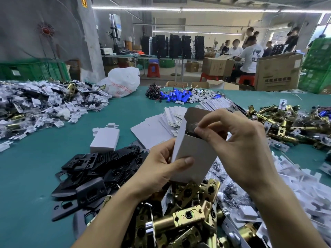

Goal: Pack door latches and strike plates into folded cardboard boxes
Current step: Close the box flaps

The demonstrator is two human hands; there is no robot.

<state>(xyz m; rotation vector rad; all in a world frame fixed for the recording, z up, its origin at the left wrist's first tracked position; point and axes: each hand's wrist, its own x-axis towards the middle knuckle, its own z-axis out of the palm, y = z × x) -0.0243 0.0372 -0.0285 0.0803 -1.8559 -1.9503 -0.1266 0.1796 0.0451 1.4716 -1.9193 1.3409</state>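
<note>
My left hand [157,169] grips an open white cardboard box [193,153] from below, thumb across its front face. Its top flap stands up. My right hand [238,140] is at the box mouth, fingertips pinching a dark part [194,128] that sits partly inside. What that part is stays unclear. A pile of brass door latches [186,217] lies under my hands. Black strike plates [100,169] are heaped to the left. One closed white box [105,139] stands behind the plates.
Flat white box blanks [161,126] fan out behind the held box. More brass latches [286,122] lie at the right, small bagged parts [44,104] at the far left, blue cylinders [177,96] at the back. The green table [35,176] shows at the left. People work in the background.
</note>
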